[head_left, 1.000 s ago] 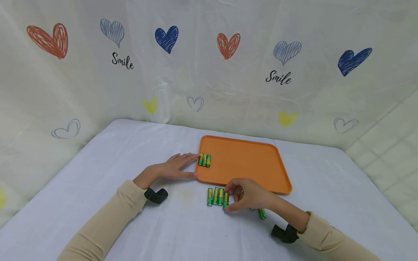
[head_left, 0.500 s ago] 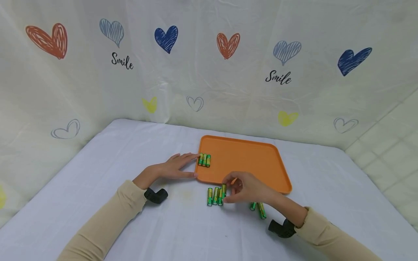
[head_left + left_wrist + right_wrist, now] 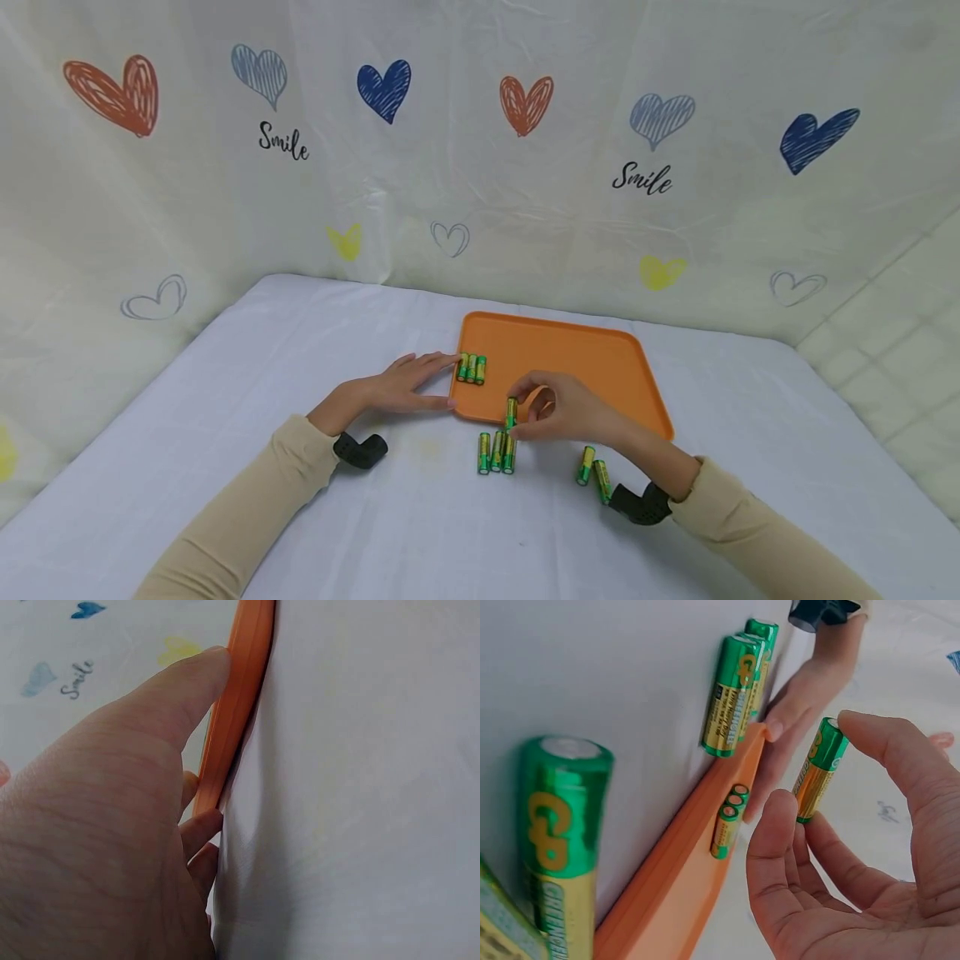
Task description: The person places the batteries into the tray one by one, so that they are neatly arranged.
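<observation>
My right hand point(image 3: 573, 410) pinches a green and gold battery point(image 3: 819, 769) by its two ends, between thumb and fingers, over the near edge of the orange tray point(image 3: 562, 354). My left hand point(image 3: 405, 385) lies with fingers extended against the tray's left rim; in the left wrist view its thumb point(image 3: 202, 675) touches the outer orange wall. Inside the tray, three batteries point(image 3: 471, 368) stand side by side along the left edge. Three more batteries point(image 3: 497, 452) lie in a row on the white cloth just in front of the tray.
Two loose batteries point(image 3: 594, 475) lie on the cloth under the right forearm. A white tablecloth point(image 3: 420, 533) covers the table. Behind it hangs a pale curtain point(image 3: 450, 167) printed with hearts. Each wrist wears a black device point(image 3: 360, 450).
My right hand has lifted a battery from the right end of the front row and carried it forward to the tray's near edge. The left hand stays put.
</observation>
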Tool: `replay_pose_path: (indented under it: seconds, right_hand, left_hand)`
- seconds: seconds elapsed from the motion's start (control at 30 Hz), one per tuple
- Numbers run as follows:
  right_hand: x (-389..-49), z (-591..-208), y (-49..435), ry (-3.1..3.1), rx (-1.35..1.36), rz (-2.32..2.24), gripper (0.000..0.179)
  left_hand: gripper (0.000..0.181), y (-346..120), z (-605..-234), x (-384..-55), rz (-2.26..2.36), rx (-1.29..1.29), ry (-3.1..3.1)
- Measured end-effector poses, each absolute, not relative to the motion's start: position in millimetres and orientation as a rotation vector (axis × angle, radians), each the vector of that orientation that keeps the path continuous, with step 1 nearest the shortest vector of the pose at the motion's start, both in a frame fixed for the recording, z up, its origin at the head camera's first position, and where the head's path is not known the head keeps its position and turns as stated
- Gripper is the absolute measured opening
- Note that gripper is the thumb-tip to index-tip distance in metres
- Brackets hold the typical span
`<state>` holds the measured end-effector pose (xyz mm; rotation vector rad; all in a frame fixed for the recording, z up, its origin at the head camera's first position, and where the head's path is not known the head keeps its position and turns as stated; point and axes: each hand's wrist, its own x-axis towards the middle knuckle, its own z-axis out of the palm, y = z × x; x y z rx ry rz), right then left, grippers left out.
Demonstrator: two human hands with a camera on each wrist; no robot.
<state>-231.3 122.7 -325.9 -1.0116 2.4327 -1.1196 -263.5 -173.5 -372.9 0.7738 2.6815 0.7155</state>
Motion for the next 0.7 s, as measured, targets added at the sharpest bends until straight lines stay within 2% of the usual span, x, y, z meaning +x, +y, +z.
replay_pose_path:
  seconds: [0.7]
  right_hand:
    - [-268.5, -327.4, 107.5, 2.431, -0.75, -1.245, 0.047]
  left_hand:
    - [0.082, -173.7, -373.6, -264.3, 0.67, 0.753, 2.691]
